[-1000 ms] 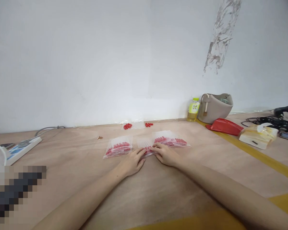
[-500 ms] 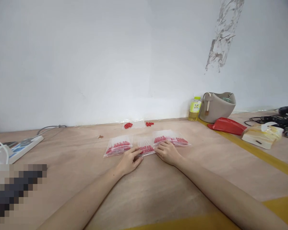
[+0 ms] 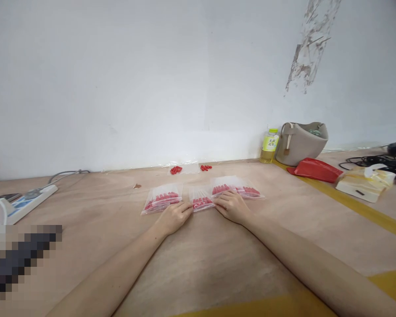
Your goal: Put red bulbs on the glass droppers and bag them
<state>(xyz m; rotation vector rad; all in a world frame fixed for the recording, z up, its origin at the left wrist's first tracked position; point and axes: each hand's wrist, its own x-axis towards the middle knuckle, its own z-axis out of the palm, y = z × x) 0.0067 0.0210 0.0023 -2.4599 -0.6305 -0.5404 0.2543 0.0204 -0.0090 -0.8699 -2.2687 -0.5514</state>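
Note:
A small clear zip bag (image 3: 202,193) with a row of red capsule-like pieces lies flat on the table in the middle. At its lower left corner, my left hand (image 3: 175,216) has its fingers closed on the edge. My right hand (image 3: 232,208) pinches the lower right edge, fingers curled. To the left, overlapping zip bags (image 3: 165,197) hold similar red pieces. More filled zip bags (image 3: 226,181) overlap to the right, partly behind my right hand. My fingertips are partly hidden.
By the wall are loose red pieces (image 3: 176,170) on clear plastic (image 3: 190,168), and another small red pile (image 3: 206,167). A power strip (image 3: 33,203) lies left. Rightward stand a drink bottle (image 3: 269,146), grey bag (image 3: 300,145), red pouch (image 3: 315,170) and tissue pack (image 3: 364,184).
My left hand's thumb and fingers, spread apart before, have come together at the middle bag's left corner. My right hand stays at the bag's right edge. The view has shifted slightly.

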